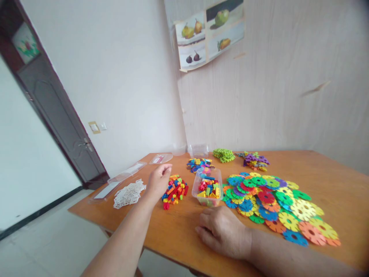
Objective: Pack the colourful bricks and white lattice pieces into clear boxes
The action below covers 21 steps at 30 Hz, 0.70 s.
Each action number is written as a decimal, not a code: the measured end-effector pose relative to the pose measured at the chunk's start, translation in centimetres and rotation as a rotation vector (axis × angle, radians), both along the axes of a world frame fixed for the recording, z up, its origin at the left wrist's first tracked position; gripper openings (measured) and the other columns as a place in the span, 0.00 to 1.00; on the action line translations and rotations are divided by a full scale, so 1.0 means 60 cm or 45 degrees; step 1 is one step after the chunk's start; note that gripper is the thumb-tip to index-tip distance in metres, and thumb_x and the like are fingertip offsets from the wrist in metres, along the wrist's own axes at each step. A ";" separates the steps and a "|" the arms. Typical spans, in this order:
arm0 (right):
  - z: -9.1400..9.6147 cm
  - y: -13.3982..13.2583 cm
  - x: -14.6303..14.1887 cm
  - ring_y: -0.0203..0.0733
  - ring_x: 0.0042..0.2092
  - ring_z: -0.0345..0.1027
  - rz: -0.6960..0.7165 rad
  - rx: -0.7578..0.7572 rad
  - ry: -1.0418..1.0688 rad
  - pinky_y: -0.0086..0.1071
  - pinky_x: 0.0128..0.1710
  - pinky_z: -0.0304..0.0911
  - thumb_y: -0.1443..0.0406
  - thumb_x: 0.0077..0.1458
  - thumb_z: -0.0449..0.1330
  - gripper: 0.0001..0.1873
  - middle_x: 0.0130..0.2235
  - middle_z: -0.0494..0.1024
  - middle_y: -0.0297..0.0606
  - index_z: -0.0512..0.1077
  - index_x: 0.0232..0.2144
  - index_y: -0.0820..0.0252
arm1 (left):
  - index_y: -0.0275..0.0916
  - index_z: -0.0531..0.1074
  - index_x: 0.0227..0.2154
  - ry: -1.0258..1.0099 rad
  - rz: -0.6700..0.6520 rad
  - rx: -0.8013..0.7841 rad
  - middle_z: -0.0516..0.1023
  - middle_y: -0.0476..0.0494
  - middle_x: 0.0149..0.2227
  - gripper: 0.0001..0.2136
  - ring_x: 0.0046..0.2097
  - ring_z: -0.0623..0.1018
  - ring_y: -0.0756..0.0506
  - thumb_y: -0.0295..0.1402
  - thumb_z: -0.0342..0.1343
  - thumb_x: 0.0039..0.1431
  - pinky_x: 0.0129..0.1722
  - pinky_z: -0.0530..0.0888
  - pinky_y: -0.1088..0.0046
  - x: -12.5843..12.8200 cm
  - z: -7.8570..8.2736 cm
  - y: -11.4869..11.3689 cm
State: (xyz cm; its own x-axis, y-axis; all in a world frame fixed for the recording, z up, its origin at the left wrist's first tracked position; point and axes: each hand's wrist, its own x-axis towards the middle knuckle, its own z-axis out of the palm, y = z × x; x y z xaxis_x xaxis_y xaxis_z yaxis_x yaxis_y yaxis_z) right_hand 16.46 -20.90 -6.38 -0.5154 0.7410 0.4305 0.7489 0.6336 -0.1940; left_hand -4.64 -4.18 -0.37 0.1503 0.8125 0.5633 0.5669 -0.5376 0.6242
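My left hand (159, 179) is raised at the left edge of a pile of small colourful building bricks (176, 191). Its fingers are curled together, and whatever may be between them is hidden. My right hand (223, 232) rests on the table, loosely closed, with no object showing in it. Just beyond it stands a clear plastic box (196, 187) with more bricks (211, 188) inside. Large notched flower-shaped discs (266, 197) in many colours are heaped to the right of the box.
White lattice pieces (130, 194) lie at the left of the wooden table (184, 234), near clear lids (127, 173). Behind the box are small coloured pieces (198, 164), green interlocking pieces (224, 155), purple and mixed ones (255, 159) and an upturned clear container (198, 149). A wall stands behind.
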 end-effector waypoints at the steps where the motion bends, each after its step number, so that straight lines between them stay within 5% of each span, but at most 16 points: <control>1: 0.000 0.000 0.000 0.36 0.30 0.68 0.002 -0.004 0.005 0.31 0.30 0.54 0.64 0.60 0.54 0.10 0.30 0.77 0.35 0.68 0.27 0.58 | 0.40 0.76 0.44 0.037 0.061 0.020 0.81 0.45 0.46 0.13 0.48 0.79 0.44 0.36 0.51 0.61 0.51 0.73 0.67 -0.018 -0.001 0.016; 8: 0.006 -0.003 -0.003 0.36 0.30 0.68 0.005 -0.036 0.031 0.31 0.30 0.54 0.65 0.60 0.54 0.10 0.30 0.77 0.35 0.67 0.26 0.58 | 0.40 0.77 0.40 0.333 0.203 -0.189 0.82 0.42 0.43 0.10 0.46 0.80 0.44 0.29 0.54 0.57 0.50 0.73 0.67 -0.105 -0.053 0.091; 14: 0.003 -0.002 -0.002 0.36 0.31 0.68 -0.001 -0.081 0.047 0.31 0.30 0.53 0.64 0.60 0.54 0.09 0.30 0.77 0.35 0.67 0.27 0.58 | 0.43 0.79 0.38 0.400 0.102 -0.221 0.82 0.43 0.43 0.12 0.45 0.80 0.44 0.25 0.56 0.55 0.48 0.73 0.69 -0.108 -0.092 0.106; 21: 0.001 -0.002 -0.003 0.35 0.30 0.66 0.001 -0.080 0.073 0.31 0.29 0.52 0.64 0.60 0.54 0.10 0.30 0.76 0.33 0.66 0.26 0.57 | 0.42 0.78 0.41 0.473 0.078 -0.238 0.82 0.43 0.41 0.14 0.44 0.79 0.46 0.22 0.55 0.54 0.46 0.73 0.72 -0.103 -0.102 0.117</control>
State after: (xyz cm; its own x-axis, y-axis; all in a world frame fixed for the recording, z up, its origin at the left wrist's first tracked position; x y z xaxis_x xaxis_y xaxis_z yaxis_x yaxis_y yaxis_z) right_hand 16.27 -21.01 -6.30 -0.4916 0.7670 0.4123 0.7350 0.6194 -0.2760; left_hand -10.81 2.82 -6.50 0.2634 0.9095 0.3217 0.7993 -0.3925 0.4551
